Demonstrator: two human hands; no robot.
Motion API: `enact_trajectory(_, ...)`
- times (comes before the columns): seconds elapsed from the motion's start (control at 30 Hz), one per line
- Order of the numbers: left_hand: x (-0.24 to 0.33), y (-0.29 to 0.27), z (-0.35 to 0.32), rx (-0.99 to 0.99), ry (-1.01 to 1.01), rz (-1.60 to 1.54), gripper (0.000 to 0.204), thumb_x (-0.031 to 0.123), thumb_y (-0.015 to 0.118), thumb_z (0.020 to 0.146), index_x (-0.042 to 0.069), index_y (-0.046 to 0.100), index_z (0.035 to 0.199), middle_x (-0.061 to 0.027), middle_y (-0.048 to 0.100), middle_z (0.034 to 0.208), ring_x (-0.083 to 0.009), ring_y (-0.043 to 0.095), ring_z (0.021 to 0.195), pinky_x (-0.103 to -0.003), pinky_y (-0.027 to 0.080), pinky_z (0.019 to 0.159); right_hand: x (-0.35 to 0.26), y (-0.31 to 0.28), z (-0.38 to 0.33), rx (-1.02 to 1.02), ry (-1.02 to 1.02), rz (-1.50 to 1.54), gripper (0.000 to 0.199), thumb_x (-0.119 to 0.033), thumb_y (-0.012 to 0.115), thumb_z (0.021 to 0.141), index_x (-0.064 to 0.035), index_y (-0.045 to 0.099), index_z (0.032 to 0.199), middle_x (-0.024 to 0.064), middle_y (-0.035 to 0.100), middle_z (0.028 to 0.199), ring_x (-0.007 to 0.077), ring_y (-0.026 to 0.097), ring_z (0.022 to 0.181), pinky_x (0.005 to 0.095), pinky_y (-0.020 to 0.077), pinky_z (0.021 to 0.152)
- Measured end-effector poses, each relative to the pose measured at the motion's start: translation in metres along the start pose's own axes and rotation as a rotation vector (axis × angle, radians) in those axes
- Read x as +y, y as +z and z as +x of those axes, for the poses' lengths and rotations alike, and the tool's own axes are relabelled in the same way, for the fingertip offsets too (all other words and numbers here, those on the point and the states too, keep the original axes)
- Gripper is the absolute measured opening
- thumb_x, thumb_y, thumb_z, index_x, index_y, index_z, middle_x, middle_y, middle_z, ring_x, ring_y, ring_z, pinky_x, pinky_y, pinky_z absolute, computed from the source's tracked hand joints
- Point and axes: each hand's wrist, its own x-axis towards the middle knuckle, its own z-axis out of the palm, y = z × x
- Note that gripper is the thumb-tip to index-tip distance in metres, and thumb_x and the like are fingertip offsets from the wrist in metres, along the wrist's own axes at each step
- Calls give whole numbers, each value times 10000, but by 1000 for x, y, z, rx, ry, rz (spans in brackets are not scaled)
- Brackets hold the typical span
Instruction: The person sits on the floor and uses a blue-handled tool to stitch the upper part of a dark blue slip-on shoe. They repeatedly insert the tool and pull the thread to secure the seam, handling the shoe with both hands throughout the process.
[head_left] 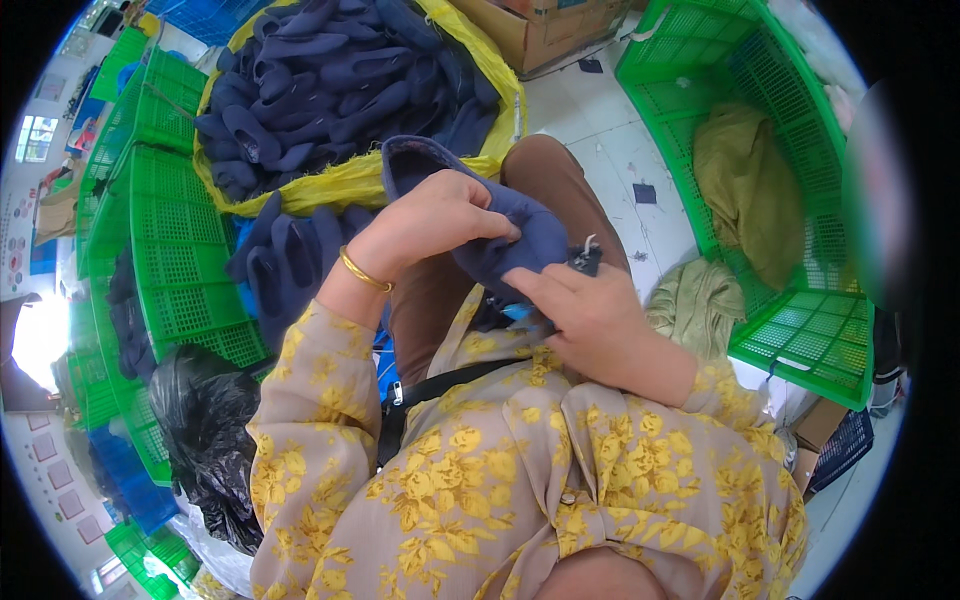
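Note:
A navy cloth shoe (535, 232) is held up over my lap, its opening towards the upper left. My left hand (432, 215) is closed round its side, the thumb pressed on the fabric. My right hand (598, 315) is closed at the shoe's lower end, fingertips against the cloth. By the right fingers sits a small dark piece (584, 262) with a white strand sticking up; its kind is unclear. A bright blue bit (517, 312) shows below the right fingertips, mostly hidden.
Beyond my knees stands a yellow sack (330, 190) heaped with navy shoes (340, 90). More shoes (290, 265) lie at its near side. Green crates (185, 230) line the left, beside a black plastic bag (205, 430). A large green crate (655, 110) at right holds olive cloth (745, 180).

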Motion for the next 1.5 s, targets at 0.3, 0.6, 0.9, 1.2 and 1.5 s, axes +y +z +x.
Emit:
enact_trajectory(0.3,-8,10,11,117,-19,5,210,184,754,775,-2,680,711,53,546,638,-42,465,595,-229,386,550,4,30,3,-53,204,261,251,-35,682,721,-62,698,970,58,657,766,191,661,721,296,504,631)
enact_trajectory(0.6,-11,-9,-26,-93,393,370,251,134,756,759,-27,567,721,-34,493,678,-130,470,622,-291,392,564,59,-56,-17,72,701,1212,230,-188,541,944,-91,566,1152,-38,506,777,43,455,635,212,369,572)
enact_trajectory(0.9,-20,6,-42,-136,470,825,170,208,708,720,51,663,767,-71,595,804,-281,565,879,-379,426,847,173,-216,-68,1259,415,1282,145,-26,376,996,70,485,1006,48,363,729,140,361,628,315,434,719)
enact_trajectory(1.2,-53,42,-53,469,666,809,262,150,774,655,80,641,869,-43,564,819,-263,556,860,-396,427,848,68,-3,-2,378,765,870,231,24,560,841,-103,662,1004,-53,527,818,39,449,691,198,380,594)
enact_trajectory(1.5,-87,65,-76,464,301,213,216,63,769,716,60,632,883,-61,518,757,-244,505,712,-341,417,643,37,57,24,-336,275,625,250,5,625,794,-60,667,1032,177,673,869,345,656,805,372,520,703)
